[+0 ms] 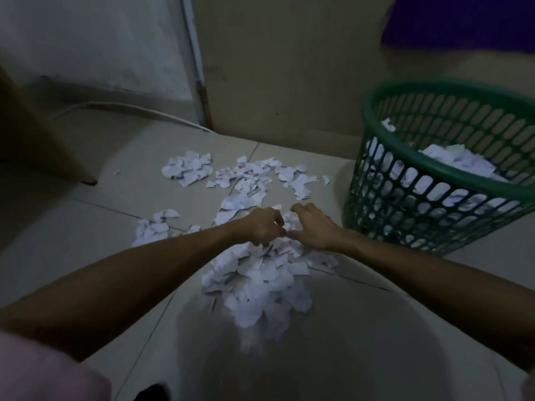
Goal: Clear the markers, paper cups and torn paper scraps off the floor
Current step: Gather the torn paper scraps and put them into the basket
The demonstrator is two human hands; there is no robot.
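A pale sleeve (43,369) fills the near-left corner, and two bare forearms reach forward from the near edge over a tiled floor (86,227). The left hand (262,227) and right hand (314,227) meet thumb to thumb at the far end of a big heap of torn paper scraps (260,279), palms down, fingers curled and part-spread over the pile; whether they actually grip any scraps cannot be told. More scraps lie scattered farther off (249,175), with a small cluster to the left (153,225). To the right, just beside the right hand, stands a green slatted basket (434,175), tilted and already holding white scraps. A white cable (130,110) runs along the far wall.
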